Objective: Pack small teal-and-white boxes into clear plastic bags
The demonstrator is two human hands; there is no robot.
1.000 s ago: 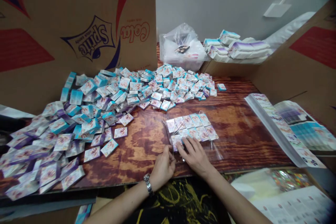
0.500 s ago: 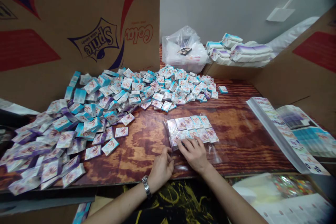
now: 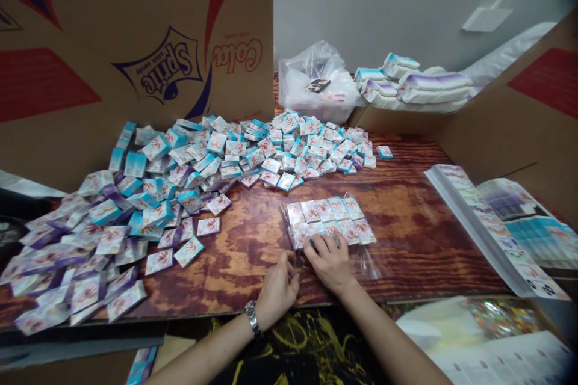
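Note:
Two rows of small printed boxes [image 3: 336, 210], white with blue or purple edges, lie flat in a clear plastic bag [image 3: 368, 264] near the table's front edge. At the bag's near left corner is my left hand [image 3: 280, 284], with a metal watch on the wrist. Its thumb and fingers are pinched together on the bag's edge. My right hand [image 3: 330, 261] rests on the front row with its fingers spread over the boxes and partly covers them. Left of and behind the bag spreads a large loose heap of similar small boxes [image 3: 217, 144].
Large cardboard cartons [image 3: 149, 24] stand at the left and the right [image 3: 515, 126]. At the back are a bin with clear plastic bags [image 3: 316, 87] and a box of wrapped bundles [image 3: 433, 87]. A stack of printed strips [image 3: 485, 222] lies on the right.
The right hand has shifted very slightly to the left on the boxes. The left hand and the bag look nearly still; the camera view moved a little.

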